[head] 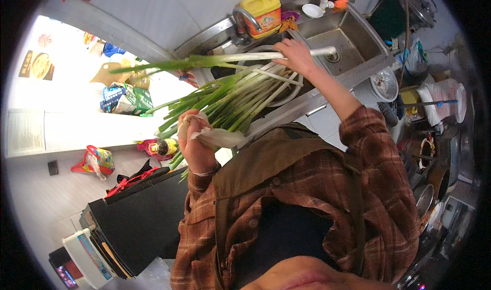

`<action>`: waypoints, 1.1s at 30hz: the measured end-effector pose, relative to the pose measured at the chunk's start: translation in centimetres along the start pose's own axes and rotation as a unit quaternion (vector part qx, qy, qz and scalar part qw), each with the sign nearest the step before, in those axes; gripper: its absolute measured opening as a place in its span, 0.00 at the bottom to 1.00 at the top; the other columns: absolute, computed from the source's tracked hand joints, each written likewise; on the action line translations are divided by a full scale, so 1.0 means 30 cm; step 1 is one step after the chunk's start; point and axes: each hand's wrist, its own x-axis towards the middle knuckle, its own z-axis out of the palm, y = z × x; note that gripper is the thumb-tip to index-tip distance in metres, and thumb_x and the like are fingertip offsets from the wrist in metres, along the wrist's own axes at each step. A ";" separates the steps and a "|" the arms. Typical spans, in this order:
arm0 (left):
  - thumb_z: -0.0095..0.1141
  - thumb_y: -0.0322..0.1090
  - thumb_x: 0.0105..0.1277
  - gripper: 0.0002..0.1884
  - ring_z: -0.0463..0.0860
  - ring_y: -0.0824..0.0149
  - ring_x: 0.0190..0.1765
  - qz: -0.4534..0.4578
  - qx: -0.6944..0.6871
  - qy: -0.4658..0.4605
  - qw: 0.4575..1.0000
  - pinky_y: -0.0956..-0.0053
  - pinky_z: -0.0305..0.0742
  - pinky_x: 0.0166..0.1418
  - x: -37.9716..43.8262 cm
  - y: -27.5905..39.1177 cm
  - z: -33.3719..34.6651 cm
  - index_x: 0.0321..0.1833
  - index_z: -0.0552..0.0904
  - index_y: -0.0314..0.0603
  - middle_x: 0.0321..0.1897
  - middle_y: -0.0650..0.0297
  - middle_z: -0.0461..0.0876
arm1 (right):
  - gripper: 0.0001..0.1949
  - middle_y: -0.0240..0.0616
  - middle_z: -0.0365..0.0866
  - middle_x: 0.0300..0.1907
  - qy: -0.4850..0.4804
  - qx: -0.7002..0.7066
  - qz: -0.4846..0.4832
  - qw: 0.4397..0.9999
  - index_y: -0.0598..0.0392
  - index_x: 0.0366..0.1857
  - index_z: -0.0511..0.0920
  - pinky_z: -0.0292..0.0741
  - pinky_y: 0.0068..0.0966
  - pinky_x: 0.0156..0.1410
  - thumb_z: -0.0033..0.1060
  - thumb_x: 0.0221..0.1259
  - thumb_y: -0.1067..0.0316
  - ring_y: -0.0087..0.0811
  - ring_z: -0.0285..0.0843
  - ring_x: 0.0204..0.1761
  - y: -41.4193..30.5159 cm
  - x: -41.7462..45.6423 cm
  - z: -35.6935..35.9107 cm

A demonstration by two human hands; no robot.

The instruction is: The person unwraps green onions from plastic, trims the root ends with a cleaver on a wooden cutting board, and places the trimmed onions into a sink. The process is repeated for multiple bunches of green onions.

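Note:
My right hand [294, 56] is closed around the white stalk of a long green onion [261, 56], whose root end points over the right sink basin and whose leaves reach left. Below it, a large pile of green onions [234, 94] lies across a round basin [297, 92] in the left part of the sink. At the pile's lower left, my left hand [193, 136] grips crumpled, thin whitish material [222, 136]; whether it is peeled onion skin or plastic I cannot tell.
A yellow pump jug [262, 16] and a curved metal faucet [245, 16] stand behind the pile. The empty right sink basin [330, 37] has a white dish [312, 11] on its rear ledge. A black cabinet [142, 217] stands lower left; pots and containers crowd the right.

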 end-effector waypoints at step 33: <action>0.49 0.26 0.63 0.12 0.74 0.75 0.42 -0.235 0.073 -0.391 0.887 0.84 0.67 0.42 -0.089 -0.661 1.241 0.50 0.74 0.37 0.40 0.68 0.75 | 0.10 0.33 0.74 0.19 0.285 0.601 -0.311 0.679 0.54 0.45 0.81 0.56 0.20 0.16 0.55 0.64 0.66 0.21 0.64 0.14 0.194 -1.161 -0.992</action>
